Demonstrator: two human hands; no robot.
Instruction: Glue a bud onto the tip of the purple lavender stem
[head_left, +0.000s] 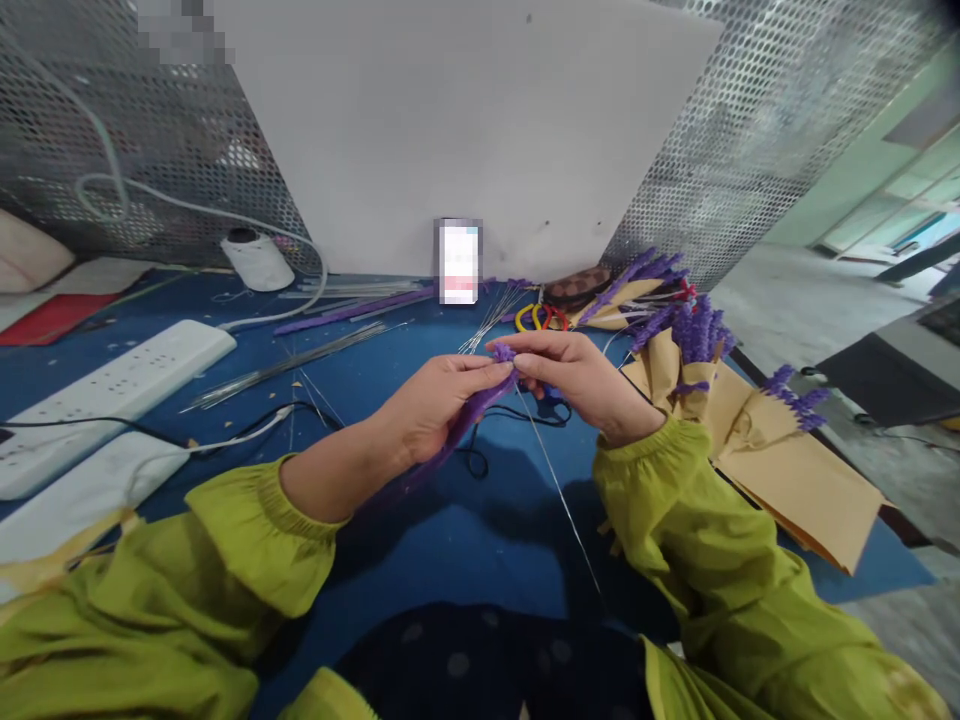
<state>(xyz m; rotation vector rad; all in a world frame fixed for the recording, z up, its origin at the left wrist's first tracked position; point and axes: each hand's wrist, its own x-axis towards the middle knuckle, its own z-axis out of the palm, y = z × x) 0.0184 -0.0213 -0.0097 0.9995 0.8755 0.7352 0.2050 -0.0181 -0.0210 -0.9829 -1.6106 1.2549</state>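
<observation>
Since the purple fuzzy strip (465, 420) is pinched at its small tuft (503, 353), a slackened grip there could let the tuft loosen or unwind. The thin wire (555, 476), which seems to leave from beneath the right hand (574, 378) and slants down beside the right sleeve (660, 500), might bend or slip if that sleeve knocked it. The black cord (477, 474), looped on the table (450, 545) below the hands, could perhaps snag the strip's hanging part. As for where the strip lies, its tuft sits at the fingertips of the right hand and left hand (442, 390) alike, while the rest runs under the left hand, along its near side. The left hand is nearly closed, thumb pressed over the strip; the right hand has thumb and forefinger together at the tuft, and whether its other fingers hold the wire cannot be told.
</observation>
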